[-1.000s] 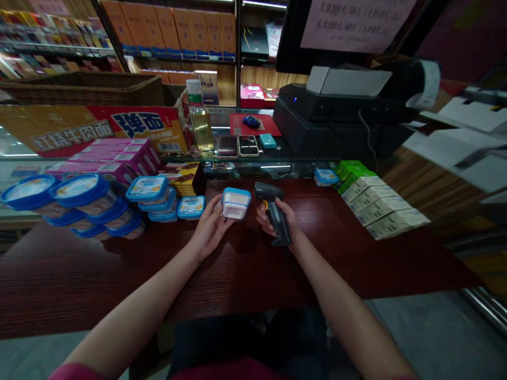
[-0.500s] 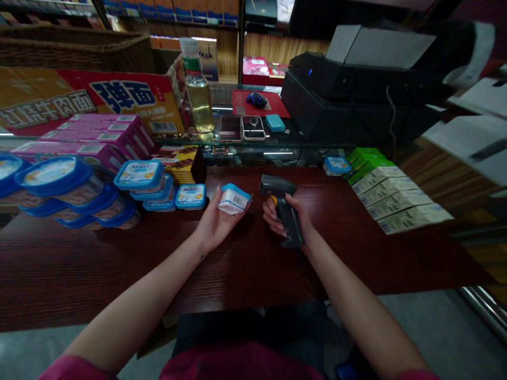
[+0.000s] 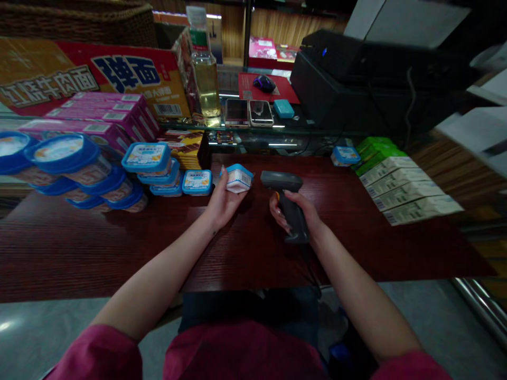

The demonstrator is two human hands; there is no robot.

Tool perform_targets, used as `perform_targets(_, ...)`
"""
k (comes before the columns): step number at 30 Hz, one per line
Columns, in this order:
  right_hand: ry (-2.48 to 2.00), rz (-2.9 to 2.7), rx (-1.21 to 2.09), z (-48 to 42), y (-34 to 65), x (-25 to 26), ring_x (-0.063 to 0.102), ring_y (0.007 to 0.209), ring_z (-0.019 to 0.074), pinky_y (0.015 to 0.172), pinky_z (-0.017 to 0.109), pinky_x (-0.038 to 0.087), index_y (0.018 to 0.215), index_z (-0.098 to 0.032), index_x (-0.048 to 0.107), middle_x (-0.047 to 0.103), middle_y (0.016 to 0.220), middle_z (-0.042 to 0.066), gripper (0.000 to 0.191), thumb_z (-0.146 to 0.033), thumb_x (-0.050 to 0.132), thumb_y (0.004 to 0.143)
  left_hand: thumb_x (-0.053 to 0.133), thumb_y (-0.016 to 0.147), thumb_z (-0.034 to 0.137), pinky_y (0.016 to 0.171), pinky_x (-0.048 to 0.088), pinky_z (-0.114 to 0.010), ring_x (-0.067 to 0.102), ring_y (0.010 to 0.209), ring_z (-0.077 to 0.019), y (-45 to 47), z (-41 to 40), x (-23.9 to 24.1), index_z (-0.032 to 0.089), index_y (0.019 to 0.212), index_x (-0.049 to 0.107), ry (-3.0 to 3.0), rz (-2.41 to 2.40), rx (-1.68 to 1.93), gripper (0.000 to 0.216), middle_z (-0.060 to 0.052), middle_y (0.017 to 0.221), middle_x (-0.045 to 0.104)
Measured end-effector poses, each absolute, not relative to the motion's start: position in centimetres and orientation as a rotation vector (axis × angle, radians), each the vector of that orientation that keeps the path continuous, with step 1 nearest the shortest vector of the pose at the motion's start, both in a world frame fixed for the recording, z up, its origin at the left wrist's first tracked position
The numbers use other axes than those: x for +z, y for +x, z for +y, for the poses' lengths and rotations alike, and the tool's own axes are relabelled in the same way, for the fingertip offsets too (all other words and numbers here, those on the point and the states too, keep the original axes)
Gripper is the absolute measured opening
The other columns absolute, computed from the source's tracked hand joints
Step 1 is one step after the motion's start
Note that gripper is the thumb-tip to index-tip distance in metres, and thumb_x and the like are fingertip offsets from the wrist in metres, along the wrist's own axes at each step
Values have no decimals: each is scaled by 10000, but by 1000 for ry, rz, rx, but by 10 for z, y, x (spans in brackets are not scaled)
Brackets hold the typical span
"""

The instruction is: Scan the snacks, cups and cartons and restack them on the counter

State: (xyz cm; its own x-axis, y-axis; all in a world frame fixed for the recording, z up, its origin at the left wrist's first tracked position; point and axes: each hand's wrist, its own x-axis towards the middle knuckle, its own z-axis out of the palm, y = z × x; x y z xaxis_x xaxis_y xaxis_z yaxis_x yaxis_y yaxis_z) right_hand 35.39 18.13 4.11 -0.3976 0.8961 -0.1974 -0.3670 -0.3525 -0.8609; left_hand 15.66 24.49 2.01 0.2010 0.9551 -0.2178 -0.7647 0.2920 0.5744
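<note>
Two loaded grips: our left grip (image 3: 224,205) holds the blue-lidded tub (image 3: 239,179) above the counter (image 3: 241,248), thumb at its left; our right grip (image 3: 312,214) wraps the scanner's (image 3: 293,214) handle. Tub's likely light, thin plastic, slightly slick; we'd hold the side walls, clear of the lid seam. It's tilted, lid away, barcode side towards us; long axis looks roughly left-right. Scanner's nose points left, tubward, handle angling back our way.
</note>
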Motion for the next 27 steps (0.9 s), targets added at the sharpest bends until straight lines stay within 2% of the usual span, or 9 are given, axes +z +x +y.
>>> perform_targets(5,-867,-989,1881,181,353,40,405,414,95,287,195,331,779,-167,654,522,596,-5,388,-551,673,831,586,986,557,1063,557,-384,671,1222,-229,159,249,20,194,1217,637,344,624,1235,433,-81,1184,740)
perform_targets(10,-811,-980,1865,184,360,39,420,428,103,296,203,338,824,-163,655,519,640,3,396,-559,655,849,659,957,417,1094,515,-361,691,1148,-200,155,244,17,184,1066,655,435,554,1263,257,-54,1061,748)
perform_targets(13,-752,-933,1814,189,367,39,398,441,98,303,193,321,803,-180,617,494,660,-3,382,-555,634,868,692,894,321,1115,490,-377,674,1163,-201,150,235,22,199,1012,635,544,553,1269,180,-42,1079,734)
perform_targets(16,-722,-899,1791,195,373,38,370,442,97,300,189,303,795,-192,591,480,664,-8,366,-544,600,891,731,858,352,1128,472,-438,631,1236,-245,135,222,34,235,1096,619,935,732,1321,288,-55,1189,700)
perform_targets(19,-728,-877,1806,199,375,34,365,446,95,303,188,303,811,-186,608,480,668,-9,346,-526,621,873,828,806,411,1176,425,-474,559,1322,-300,109,208,44,247,1157,638,1624,1076,1498,431,-92,1297,644)
perform_targets(22,-720,-876,1848,199,373,30,376,452,97,310,188,323,826,-179,621,490,673,-7,340,-516,645,860,825,833,382,1189,421,-481,559,1335,-303,81,201,45,248,1186,644,2121,1352,1638,418,-100,1302,636)
perform_targets(24,-721,-891,1865,198,372,28,386,455,102,314,190,340,833,-178,623,500,672,-4,339,-515,651,861,768,892,331,1184,435,-474,566,1352,-290,67,203,40,250,1233,622,2274,1472,1670,379,-98,1304,647)
perform_targets(27,-746,-903,1866,195,371,26,394,455,104,315,188,352,824,-175,627,500,657,-7,349,-521,668,855,729,921,292,1207,420,-482,482,1460,-303,59,212,31,235,1288,598,2396,1626,1614,395,-116,1363,646)
